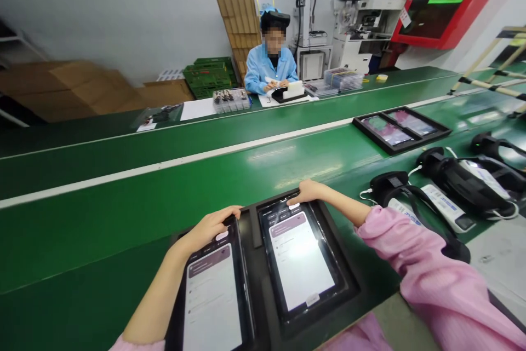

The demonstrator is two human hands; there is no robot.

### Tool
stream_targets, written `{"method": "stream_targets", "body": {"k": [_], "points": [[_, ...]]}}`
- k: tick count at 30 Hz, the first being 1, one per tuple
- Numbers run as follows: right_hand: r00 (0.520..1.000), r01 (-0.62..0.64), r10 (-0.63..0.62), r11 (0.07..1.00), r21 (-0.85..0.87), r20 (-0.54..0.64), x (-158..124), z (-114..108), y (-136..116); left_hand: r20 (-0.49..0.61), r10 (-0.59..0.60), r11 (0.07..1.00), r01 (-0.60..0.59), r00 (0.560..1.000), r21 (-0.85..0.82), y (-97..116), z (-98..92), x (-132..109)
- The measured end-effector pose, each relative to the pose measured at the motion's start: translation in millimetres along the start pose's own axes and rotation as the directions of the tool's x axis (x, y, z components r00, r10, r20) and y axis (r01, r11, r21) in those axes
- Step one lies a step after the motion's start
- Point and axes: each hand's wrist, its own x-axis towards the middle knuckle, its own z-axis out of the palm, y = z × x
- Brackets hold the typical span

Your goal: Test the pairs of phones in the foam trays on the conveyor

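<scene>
Two tablets with lit screens lie side by side in a black tray. Over the upper end of the left tablet rests my left hand, fingers stretched out and touching the screen near its top. At the top edge of the right tablet is my right hand; a fingertip touches the screen there, and its other fingers are partly hidden. Neither hand grasps anything. Both screens show a white page with a purple banner. My left forearm covers part of the left tablet's side.
Another black tray with two lit tablets lies farther right. Black headsets with white cables and white boxes sit at my right. Across the green bench a co-worker in blue sits by stacked clear trays.
</scene>
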Motion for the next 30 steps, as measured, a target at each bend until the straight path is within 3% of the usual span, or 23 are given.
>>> {"method": "stream_targets", "body": {"k": [6,10,14,16,18,23,27,30], "points": [[1.000,-0.005,0.006,0.999,0.033,-0.022,-1,-1,-3,0.009,0.025,1.000,-0.026,1.000,0.014,-10,-0.2,3],[0.984,0.052,-0.040,0.997,0.061,-0.175,-26,9,1,0.022,0.021,0.992,-0.024,1.000,0.121,-10,3.7,0],[0.903,0.200,-0.172,0.979,0.031,-0.393,-57,47,7,0.011,0.028,0.952,-0.030,1.000,0.304,-11,12.2,-10],[0.829,0.356,-0.332,0.934,-0.033,-0.450,-62,72,11,-0.008,0.060,0.933,-0.053,0.998,0.356,-12,15.7,-12],[0.777,0.382,-0.351,0.923,-0.053,-0.523,-58,92,16,-0.034,0.073,0.926,-0.055,0.997,0.374,-11,17.5,-12],[0.690,0.222,-0.145,0.975,0.016,-0.709,-42,109,35,-0.189,-0.046,0.928,0.112,0.981,0.356,1,19.3,-4],[0.700,0.027,-0.043,0.999,-0.035,-0.713,-52,115,45,-0.261,-0.157,0.899,0.247,0.953,0.362,21,30.5,-7],[0.708,-0.024,-0.030,0.998,-0.066,-0.705,-63,120,45,-0.298,-0.228,0.828,0.346,0.927,0.442,38,45.8,-11]]}}
